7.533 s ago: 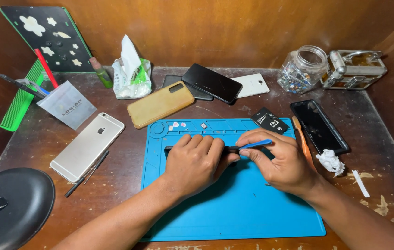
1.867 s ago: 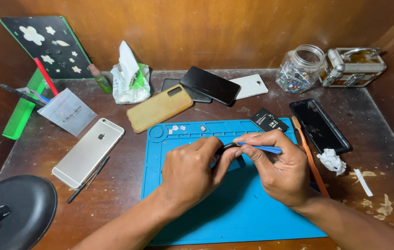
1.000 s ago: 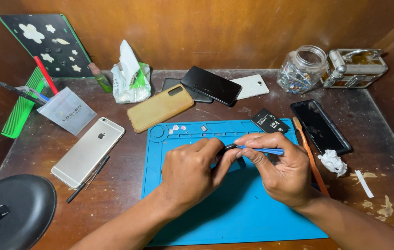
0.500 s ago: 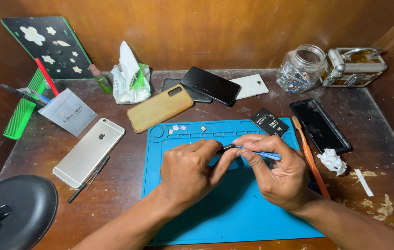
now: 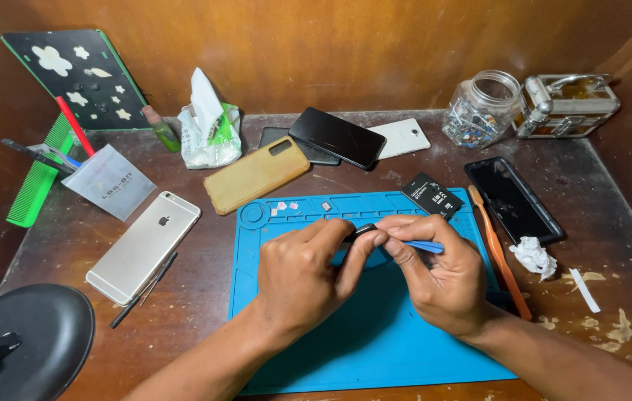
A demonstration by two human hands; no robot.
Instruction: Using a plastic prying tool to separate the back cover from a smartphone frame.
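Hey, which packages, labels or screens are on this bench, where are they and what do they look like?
Clear plastic pouch with printed label: far left, rectangular, greyish.
Green and white tissue pack: back centre-left, crumpled.
Small black battery with white label: blue mat's top right corner.
Dark glossy phone screen: right of mat, unlit.
Black phone face-up: back centre, unlit.

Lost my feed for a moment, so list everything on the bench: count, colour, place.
work mat: 1, blue, centre
dark phone: 1, black, mostly hidden between both hands
pry tool: 1, blue, right hand
silver phone: 1, left of mat
tan phone: 1, behind mat
black phones: 2, stacked at back
white phone: 1, back
black screen: 1, right
battery: 1, black, mat corner
orange tool: 1, mat's right edge
glass jar: 1, clear, back right
metal case: 1, back right
left hand: on phone
right hand: fingers gripping tool
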